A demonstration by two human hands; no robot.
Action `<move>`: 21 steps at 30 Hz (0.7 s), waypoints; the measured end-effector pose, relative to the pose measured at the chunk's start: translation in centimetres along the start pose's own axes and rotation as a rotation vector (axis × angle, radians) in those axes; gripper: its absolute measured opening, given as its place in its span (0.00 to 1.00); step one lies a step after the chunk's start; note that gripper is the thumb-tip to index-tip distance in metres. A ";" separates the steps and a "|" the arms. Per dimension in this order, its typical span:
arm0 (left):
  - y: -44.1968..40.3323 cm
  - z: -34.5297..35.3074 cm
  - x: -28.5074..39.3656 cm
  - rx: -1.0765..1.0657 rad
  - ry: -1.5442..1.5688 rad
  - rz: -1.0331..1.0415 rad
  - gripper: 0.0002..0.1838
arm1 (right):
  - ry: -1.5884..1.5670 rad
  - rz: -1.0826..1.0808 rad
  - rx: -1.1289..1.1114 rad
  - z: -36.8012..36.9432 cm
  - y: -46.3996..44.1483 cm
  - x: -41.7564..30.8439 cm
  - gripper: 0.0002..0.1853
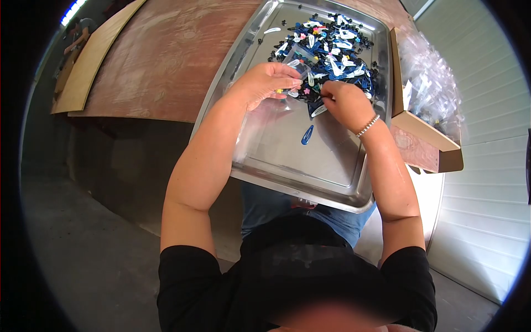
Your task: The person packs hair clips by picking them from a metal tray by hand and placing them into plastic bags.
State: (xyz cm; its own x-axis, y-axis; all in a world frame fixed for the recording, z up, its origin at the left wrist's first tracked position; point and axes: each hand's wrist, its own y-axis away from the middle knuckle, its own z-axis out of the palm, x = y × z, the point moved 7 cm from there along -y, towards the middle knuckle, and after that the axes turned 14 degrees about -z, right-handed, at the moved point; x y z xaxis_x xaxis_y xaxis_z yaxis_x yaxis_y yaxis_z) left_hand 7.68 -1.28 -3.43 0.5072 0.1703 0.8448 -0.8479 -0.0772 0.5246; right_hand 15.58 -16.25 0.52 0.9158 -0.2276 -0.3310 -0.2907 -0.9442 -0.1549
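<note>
My left hand (266, 84) pinches a small clear plastic bag (300, 57) above the metal tray (265, 160). Through the film, or just beside it, small clips and a yellow piece show near the fingertips. My right hand (347, 104), with a beaded bracelet at the wrist, is at the near edge of a pile of hair clips (338, 52). Its fingers are curled together, and whatever they pinch is hidden. Blue, white and black clips make up the pile, with small coloured pieces among them. One blue snap clip (307, 135) lies apart on the bare metal.
More clear plastic bags (248, 124) lie in the tray below my left forearm. Right of the tray stands a cardboard box (426, 130) heaped with filled clear bags (428, 77). The wooden table (166, 61) extends left. Another person (83, 34) is at the far left.
</note>
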 end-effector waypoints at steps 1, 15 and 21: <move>0.0 0.1 0.0 -0.010 0.002 0.007 0.19 | 0.002 0.001 0.001 0.4 0.0 0.3 0.07; 0.1 0.0 0.1 -0.005 -0.019 0.009 0.20 | 0.134 -0.131 -0.084 0.2 0.3 -1.4 0.10; 0.2 0.2 0.1 0.000 -0.031 0.011 0.20 | 0.226 -0.236 -0.122 0.7 -0.2 -1.9 0.07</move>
State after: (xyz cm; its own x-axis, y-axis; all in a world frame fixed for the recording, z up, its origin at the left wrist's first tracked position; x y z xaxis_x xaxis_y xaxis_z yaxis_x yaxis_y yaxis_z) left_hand 7.56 -1.43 -3.21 0.5022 0.1384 0.8536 -0.8535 -0.0791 0.5150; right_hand 13.70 -15.47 0.55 0.9960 -0.0341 -0.0825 -0.0411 -0.9955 -0.0854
